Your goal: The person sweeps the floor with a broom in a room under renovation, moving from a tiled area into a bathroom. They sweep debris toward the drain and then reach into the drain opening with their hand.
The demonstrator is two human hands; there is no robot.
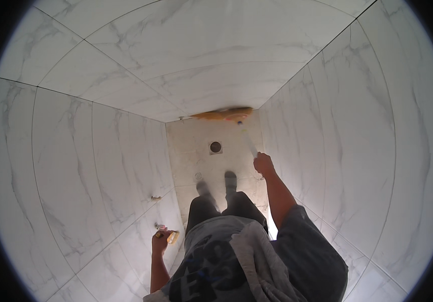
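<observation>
My right hand [263, 164] is closed round the pale handle [249, 142] of a broom. Its yellowish-brown bristles [216, 115] spread along the foot of the far wall, and the head end looks smeared by motion. At the lower left, my left hand [160, 242] is closed on a small yellow-orange object [173, 237], too small to name, close to the left wall. Just above that hand, a small pinkish and metal fitting [160, 227] shows at the wall.
White grey-veined tiles cover the far wall [211, 45], left wall [65, 156] and right wall [347, 141]. A round drain [215, 147] in a square plate lies in the beige floor [186, 151]. Another small fitting [156, 198] sticks out of the left wall. My feet [230, 180] stand before the drain.
</observation>
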